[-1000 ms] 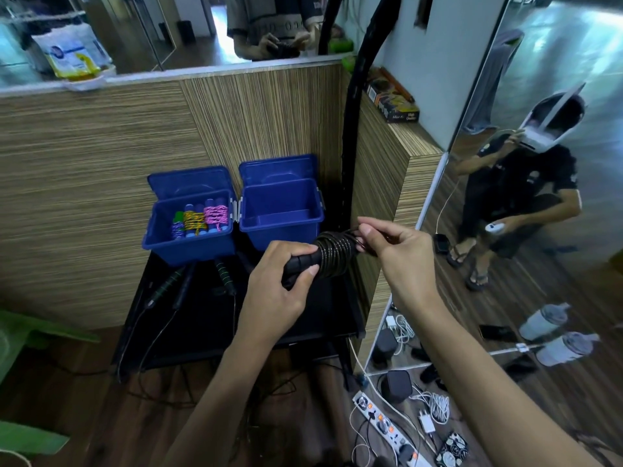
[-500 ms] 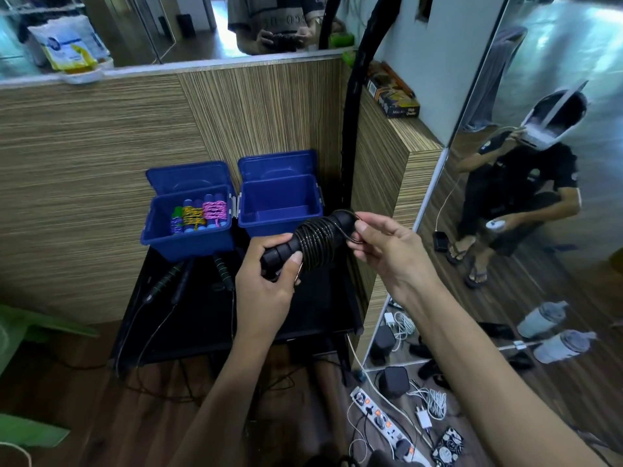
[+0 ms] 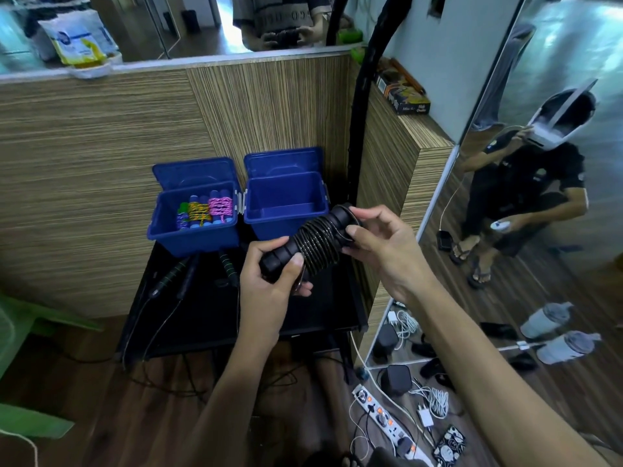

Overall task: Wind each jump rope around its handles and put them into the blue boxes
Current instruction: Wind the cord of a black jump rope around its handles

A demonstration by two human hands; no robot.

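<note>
My left hand (image 3: 269,281) grips the lower end of a black jump rope bundle (image 3: 313,244), its cord wound in tight coils round the two black handles. My right hand (image 3: 381,244) pinches the last loop of cord at the bundle's upper end. The bundle is tilted, held just in front of the right blue box (image 3: 286,224), which holds nothing. The left blue box (image 3: 192,237) contains three wound ropes in green, yellow and pink. Both lids stand open. Another jump rope with green-and-black handles (image 3: 175,274) lies unwound on the black table (image 3: 209,318).
A striped wooden partition backs the table and continues on the right. A mirror at the right reflects a seated person. A power strip (image 3: 384,419), chargers and cables lie on the wooden floor below. A green chair (image 3: 20,332) stands at the left.
The bundle has tilted and shifted a little left toward the right box. My right hand has moved to the upper end and now pinches the last cord loop there.
</note>
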